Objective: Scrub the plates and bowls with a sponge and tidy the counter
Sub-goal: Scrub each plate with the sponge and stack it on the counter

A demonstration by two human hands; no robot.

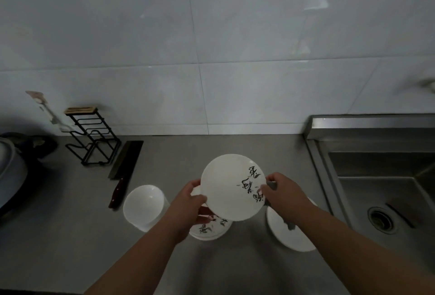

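A white plate with black brush lettering (229, 189) is tilted up above the counter. My left hand (189, 203) grips its left rim. My right hand (283, 194) holds a grey sponge or cloth (270, 185) against the plate's right edge, and most of that sponge is hidden by my fingers. Under the plate stands a stack of patterned plates (211, 227). A stack of white bowls (143, 206) stands to the left. Another white plate (287, 229) lies to the right under my right forearm.
A steel sink (381, 191) with a drain (380, 219) fills the right side. A cleaver (124, 167) lies on the grey counter (70, 236) at left, beside a black wire rack (94, 139). A pot (11, 165) sits at the far left.
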